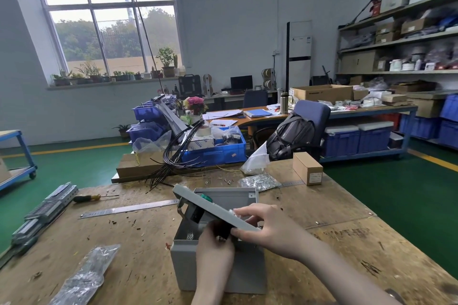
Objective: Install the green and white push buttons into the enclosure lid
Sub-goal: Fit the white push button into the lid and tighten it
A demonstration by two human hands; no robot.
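Workshop shelving, blue bins and a large window stand behind a scarred wooden workbench (322, 218) that carries everything in play. Toward its left edge lie a stack of slotted metal rails (42, 210), a yellow-handled screwdriver (86, 197) and a steel ruler (128, 208); a clear plastic bag (86, 272) lies nearer the front edge.

Near the middle of the front edge sits the grey enclosure (218, 267), open at the top. The enclosure lid (210, 207) is held tilted over that opening, its far end raised. The green push button (205, 196) shows on the lid's upper face near the far end. I cannot pick out the white one with certainty.

The left hand (215, 247) reaches up under the lid with its fingers curled at a dark part on the underside, probably a button's body or nut; the grip itself is hidden. The right hand (262, 226) pinches the lid's near edge, fingers over the top and thumb below.

The lid looks like thin, stiff sheet metal, light and smooth, so it is best taken by its edges. The buttons seem to be plastic, small and easily cross-threaded, and want a fingertip grip on the collar.

Further right lie a bag of small screws (260, 181) and a cardboard box (307, 168) near the far edge.
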